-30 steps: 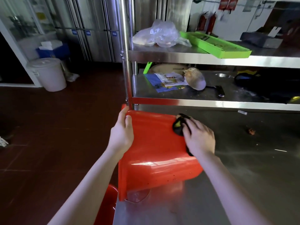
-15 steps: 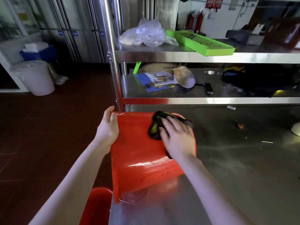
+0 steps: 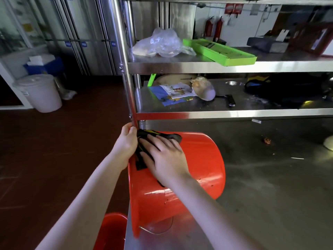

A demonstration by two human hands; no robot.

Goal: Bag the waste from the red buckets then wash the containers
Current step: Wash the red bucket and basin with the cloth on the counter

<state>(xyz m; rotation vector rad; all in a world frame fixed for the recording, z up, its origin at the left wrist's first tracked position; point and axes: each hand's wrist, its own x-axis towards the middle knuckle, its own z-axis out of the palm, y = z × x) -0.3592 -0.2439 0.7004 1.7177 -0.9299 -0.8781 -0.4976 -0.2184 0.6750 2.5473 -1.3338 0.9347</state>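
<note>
A second red bucket (image 3: 111, 230) sits low beside the worktop (image 3: 270, 195). The left hand (image 3: 126, 143) grips the base edge of the red bucket (image 3: 203, 159), which lies on its side on the worktop. The right hand (image 3: 165, 157), fingers straight, presses a dark cloth (image 3: 171, 136) against its wall.

The right hand (image 3: 165, 159) covers most of the dark cloth (image 3: 139, 159); the lower bucket (image 3: 111, 231) is cut off by the bottom edge.

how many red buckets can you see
2. One red bucket lies sideways on the steel table; the second bucket sits lower, beside the table's left edge, partly cut off. Others may be hidden.
</note>
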